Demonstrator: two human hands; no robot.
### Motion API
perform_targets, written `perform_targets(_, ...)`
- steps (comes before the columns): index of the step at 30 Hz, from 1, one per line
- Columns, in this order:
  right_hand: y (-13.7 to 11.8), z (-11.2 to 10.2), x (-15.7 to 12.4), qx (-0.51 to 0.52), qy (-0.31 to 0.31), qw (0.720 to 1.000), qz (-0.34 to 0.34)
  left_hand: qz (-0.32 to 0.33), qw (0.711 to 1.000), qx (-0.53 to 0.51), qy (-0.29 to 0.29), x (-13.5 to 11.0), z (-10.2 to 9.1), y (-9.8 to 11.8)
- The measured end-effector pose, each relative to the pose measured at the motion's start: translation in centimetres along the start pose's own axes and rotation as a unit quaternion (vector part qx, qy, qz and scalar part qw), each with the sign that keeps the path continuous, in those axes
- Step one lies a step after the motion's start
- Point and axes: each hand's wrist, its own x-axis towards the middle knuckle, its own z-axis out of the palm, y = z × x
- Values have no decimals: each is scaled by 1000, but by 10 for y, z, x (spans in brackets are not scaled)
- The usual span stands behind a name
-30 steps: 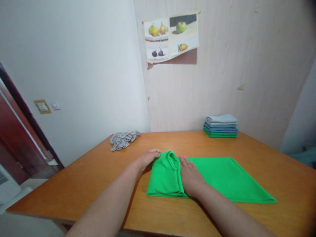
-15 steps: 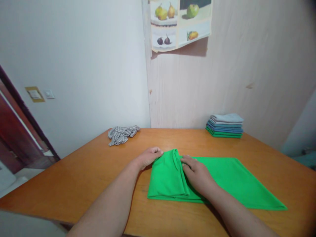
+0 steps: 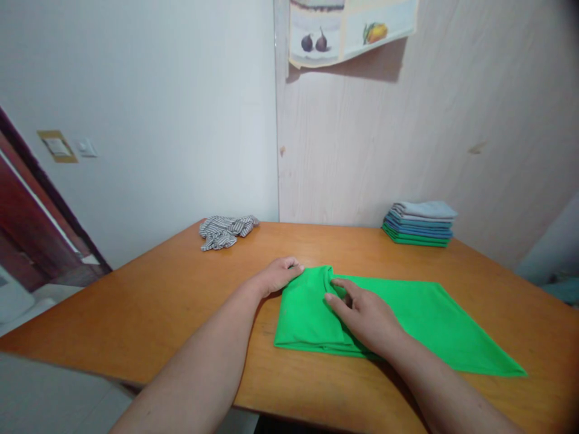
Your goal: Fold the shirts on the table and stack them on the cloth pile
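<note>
A bright green cloth (image 3: 420,319) lies flat on the table, its left part folded over into a layered panel (image 3: 310,313). At the far left corner of that panel, my left hand (image 3: 281,275) pinches the edge, thumb on top; its other fingers are partly hidden. My right hand (image 3: 368,313) rests over the panel's right edge, thumb and forefinger apart, the fingertips near the fold. To the right, the cloth tapers to a point near the table's front.
A wooden table (image 3: 190,319) stands against the walls. A crumpled striped cloth (image 3: 226,232) lies at the back left. On the back right sits a stack of folded cloths (image 3: 420,224), grey, blue and green. A fruit picture (image 3: 348,33) hangs above.
The view has tilted down slightly. My right thumb has moved left onto the folded panel, and the panel's right edge lies flatter. My left hand keeps to the same corner.
</note>
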Motion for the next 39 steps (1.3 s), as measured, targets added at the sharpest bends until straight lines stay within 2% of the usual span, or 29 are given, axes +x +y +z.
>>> perform_targets(5, 1, 8, -2, 76, -25, 995, -64, 11, 999, 32, 17, 0, 2, 0)
perform_targets(8, 4, 11, -1, 104, -21, 992, -71, 22, 998, 55, 31, 2, 4, -1)
perform_targets(14, 9, 7, -1, 50, -43, 996, -55, 40, 991, 108, 66, 6, 8, -5)
perform_targets(19, 12, 2, 2, 38, 25, 998, -43, 52, 981, 157, 102, 5, 7, 2)
perform_targets(24, 21, -2, 10, 107, 134, 985, -5, 117, 950, 249, 145, -7, 20, 31)
perform_targets(26, 23, -3, 11, 125, 154, 980, -2, 155, 942, 276, 116, -15, 31, 44)
perform_targets(29, 24, -4, 11, 135, 168, 976, -4, 187, 932, 309, 36, -25, 50, 53)
perform_targets(34, 24, -3, 10, 149, 168, 974, -6, 127, 918, 371, -55, -30, 64, 49)
perform_targets(39, 26, -3, 10, 165, 167, 972, -8, 91, 915, 385, -74, -31, 66, 47)
